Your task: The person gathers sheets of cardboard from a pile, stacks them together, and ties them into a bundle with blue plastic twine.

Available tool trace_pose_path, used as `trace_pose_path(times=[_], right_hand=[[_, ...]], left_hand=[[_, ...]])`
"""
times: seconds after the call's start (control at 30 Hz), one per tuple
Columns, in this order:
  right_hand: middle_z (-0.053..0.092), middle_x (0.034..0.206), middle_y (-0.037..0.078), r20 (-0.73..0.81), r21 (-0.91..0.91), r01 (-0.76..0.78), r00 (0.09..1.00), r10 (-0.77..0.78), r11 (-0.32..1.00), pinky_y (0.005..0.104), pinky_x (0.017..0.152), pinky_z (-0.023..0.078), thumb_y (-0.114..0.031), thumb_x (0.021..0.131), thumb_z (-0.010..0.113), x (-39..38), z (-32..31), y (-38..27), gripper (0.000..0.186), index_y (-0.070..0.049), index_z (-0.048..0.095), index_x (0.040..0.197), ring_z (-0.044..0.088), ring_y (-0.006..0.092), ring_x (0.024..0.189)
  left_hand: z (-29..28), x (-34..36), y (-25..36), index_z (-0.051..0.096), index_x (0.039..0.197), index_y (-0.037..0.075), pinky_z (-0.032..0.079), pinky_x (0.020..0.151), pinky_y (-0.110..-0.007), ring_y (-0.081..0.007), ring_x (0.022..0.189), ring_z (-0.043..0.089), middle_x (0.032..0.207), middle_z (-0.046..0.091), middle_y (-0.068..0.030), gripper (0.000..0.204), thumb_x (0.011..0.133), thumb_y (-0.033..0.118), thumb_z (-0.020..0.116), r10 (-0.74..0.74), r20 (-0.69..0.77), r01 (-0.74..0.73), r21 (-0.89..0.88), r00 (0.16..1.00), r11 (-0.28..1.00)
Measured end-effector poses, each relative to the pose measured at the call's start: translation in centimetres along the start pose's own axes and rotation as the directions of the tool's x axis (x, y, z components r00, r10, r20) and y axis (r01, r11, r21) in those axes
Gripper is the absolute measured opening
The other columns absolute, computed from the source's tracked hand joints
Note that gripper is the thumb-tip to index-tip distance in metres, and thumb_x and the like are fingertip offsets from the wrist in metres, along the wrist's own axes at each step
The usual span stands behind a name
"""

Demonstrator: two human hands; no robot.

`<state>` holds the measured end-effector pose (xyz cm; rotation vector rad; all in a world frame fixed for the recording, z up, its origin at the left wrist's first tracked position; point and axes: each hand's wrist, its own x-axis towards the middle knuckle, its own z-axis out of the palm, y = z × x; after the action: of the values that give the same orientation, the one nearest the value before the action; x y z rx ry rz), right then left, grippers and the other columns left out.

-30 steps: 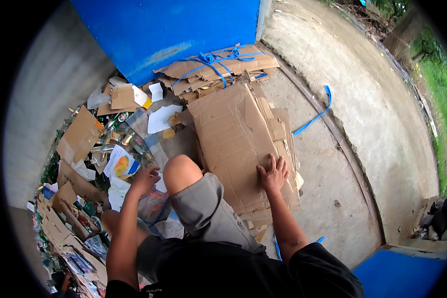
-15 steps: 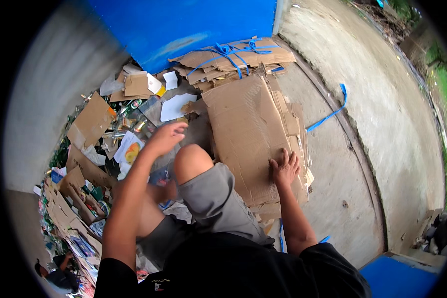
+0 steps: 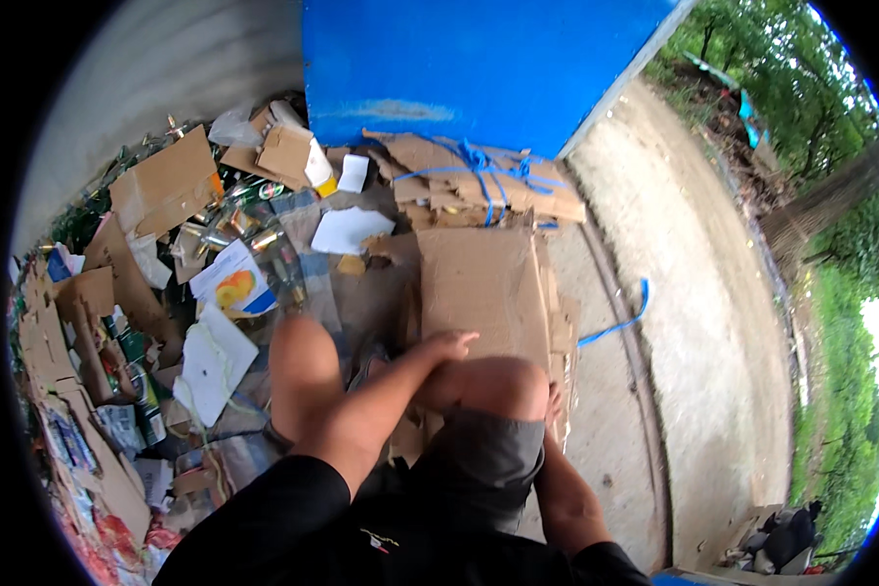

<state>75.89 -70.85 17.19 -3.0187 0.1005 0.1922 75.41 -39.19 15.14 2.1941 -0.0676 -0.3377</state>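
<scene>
A stack of flattened brown cardboard lies on the concrete in front of me, its right edge showing several uneven layers. Over its near left part is my left hand, beside my bent right knee, with a finger stretched out and nothing seen in it. My right hand rests at the right edge of the stack, partly hidden behind that knee, its visible fingers lying against the cardboard. A blue strap runs out from the stack's right side onto the floor.
A cardboard bundle tied with blue strap lies against the blue panel. To my left spreads a heap of loose cardboard, cans, bottles and a white foam-like sheet. A tree trunk stands at far right.
My left hand has swung right, from above the litter to the cardboard stack. My legs have shifted, and the knee now partly covers my right hand. The view has tilted up.
</scene>
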Motion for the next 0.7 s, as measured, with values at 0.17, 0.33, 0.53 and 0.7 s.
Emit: trace_pose_path(times=[0.17, 0.33, 0.53, 0.7], right_hand=[[0.048, 0.145, 0.011, -0.135, 0.148, 0.473, 0.880, -0.456, 0.869, 0.0538, 0.109, 0.036, -0.037, 0.095, 0.058, 2.6, 0.1, -0.3, 0.050, -0.021, 0.050, 0.141, 0.041, 0.0325, 0.137], [0.060, 0.134, 0.013, 0.311, 0.930, -0.183, 0.853, -0.419, 0.318, 0.0382, 0.109, 0.040, -0.020, 0.099, 0.057, -0.2, -5.4, -3.0, 0.033, -0.003, 0.061, 0.127, 0.050, 0.0269, 0.131], [0.063, 0.129, 0.013, 0.346, 0.820, -0.573, 0.499, -0.795, -0.002, 0.0365, 0.108, 0.041, -0.032, 0.104, 0.046, -5.1, -13.8, -12.2, 0.039, -0.007, 0.059, 0.131, 0.054, 0.0256, 0.126], [0.062, 0.131, 0.012, 0.269, 0.955, -0.074, 0.616, -0.741, 0.286, 0.0369, 0.109, 0.040, -0.031, 0.104, 0.046, -6.5, -13.2, -5.1, 0.039, -0.008, 0.057, 0.132, 0.054, 0.0237, 0.127]], left_hand=[[1.6, 0.0, -0.5, 0.057, 0.140, 0.018, 0.033, 0.115, -0.048, -0.0324, 0.139, 0.042, 0.147, 0.049, -0.0125, 0.055, 0.096, 0.048, 0.044, -0.097, 0.166, 0.061, 0.213, 0.981, 0.975], [1.8, -3.3, 2.8, 0.062, 0.134, 0.016, 0.032, 0.115, -0.046, -0.0293, 0.139, 0.043, 0.147, 0.050, -0.0109, 0.060, 0.099, 0.058, 0.037, -0.279, 0.141, 0.265, 0.111, 0.950, 0.958], [0.9, -0.8, -2.8, 0.056, 0.140, 0.011, 0.035, 0.113, -0.045, -0.0373, 0.132, 0.051, 0.140, 0.056, -0.0183, 0.070, 0.100, 0.064, 0.032, -0.241, 0.058, 0.248, -0.160, 0.969, 0.956], [1.3, -6.1, 6.3, 0.062, 0.128, 0.005, 0.043, 0.106, -0.047, -0.0393, 0.124, 0.057, 0.133, 0.061, -0.0198, 0.058, 0.102, 0.050, 0.038, -0.118, 0.089, 0.120, -0.017, 0.989, 0.993]])
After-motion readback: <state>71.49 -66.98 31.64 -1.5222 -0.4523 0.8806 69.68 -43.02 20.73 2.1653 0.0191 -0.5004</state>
